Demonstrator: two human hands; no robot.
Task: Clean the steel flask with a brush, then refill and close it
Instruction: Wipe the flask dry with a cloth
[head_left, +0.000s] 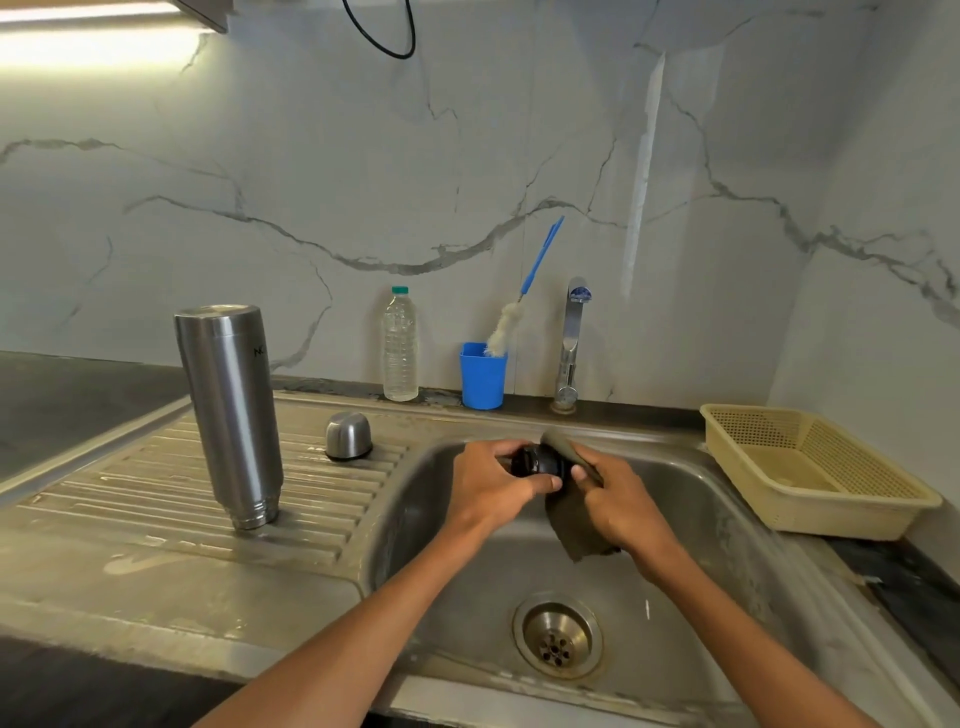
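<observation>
Scrubbing: over the sink (727, 530), I am wiping the flask's dark stopper (537, 464) with a greenish cloth (574, 525).
Left hand (493, 486): closed around the stopper, fingers wrapped over its left side.
Right hand (618, 506): pinched shut on the cloth, pressing it against the stopper's right side.
Flask (228, 410): standing mouth-down on the ribbed drainboard (156, 499), well to the left of both hands, long axis close to upright, leaning slightly.
Steel cup-lid (349, 435): on the drainboard, between flask and sink.
Brush (511, 319): standing in the blue cup (483, 376) at the far edge, beside the tap (571, 348), handle tilted right.
Plastic bottle (400, 345): just left of the blue cup.
Next reach, my guess: the flask lies on my left hand's side, so that hand is nearer; the brush is far and nearly centred, likely easier for the right.
</observation>
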